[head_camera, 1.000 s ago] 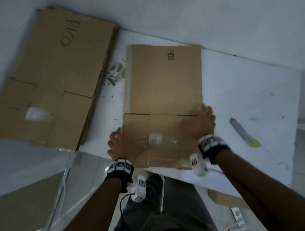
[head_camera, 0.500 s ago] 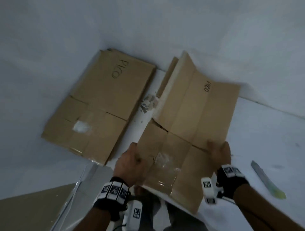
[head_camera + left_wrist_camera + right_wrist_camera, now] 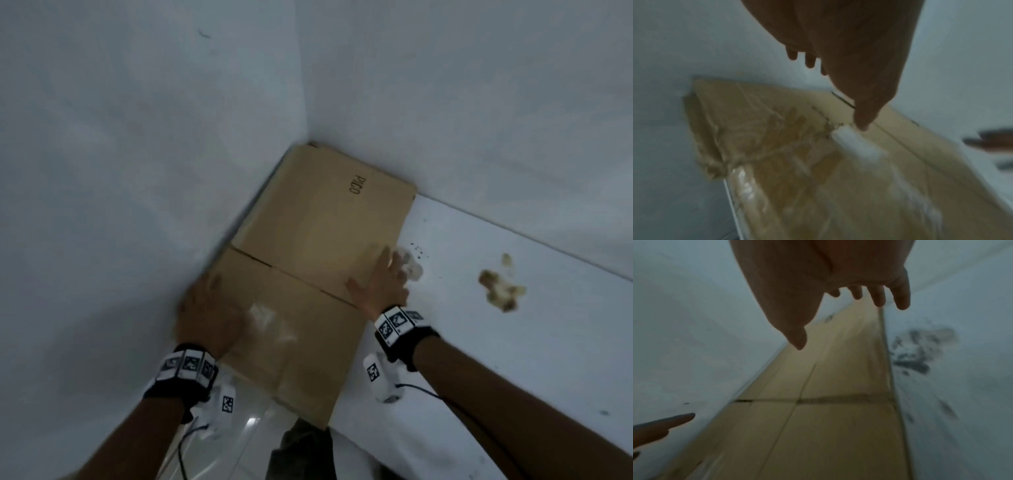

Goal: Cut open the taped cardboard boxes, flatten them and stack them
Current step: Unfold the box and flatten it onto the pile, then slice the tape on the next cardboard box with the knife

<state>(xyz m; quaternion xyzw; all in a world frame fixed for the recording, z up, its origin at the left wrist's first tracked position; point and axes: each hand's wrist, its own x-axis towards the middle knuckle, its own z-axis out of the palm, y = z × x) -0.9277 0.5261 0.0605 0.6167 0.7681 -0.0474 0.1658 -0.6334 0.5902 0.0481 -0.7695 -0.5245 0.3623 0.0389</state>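
Both hands, left hand [image 3: 209, 317] and right hand [image 3: 380, 286], fingers spread, rest on flattened cardboard [image 3: 318, 240].

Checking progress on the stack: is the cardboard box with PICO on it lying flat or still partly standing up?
Flat. The cardboard box lies spread in the corner; left hand and right hand are over it, fingers spread.

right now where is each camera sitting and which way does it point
Head: worn on the head, looks down at the flattened cardboard box in the wall corner; left hand, right hand and both forearms show.
Left wrist: on the left wrist, looks along the fingers at the box's taped flaps.
Right wrist: on the right wrist, looks along the spread fingers down the box, toward the corner.
Shared: all three see the box; the head and right wrist views both show the dark smudge on the white floor beside it.
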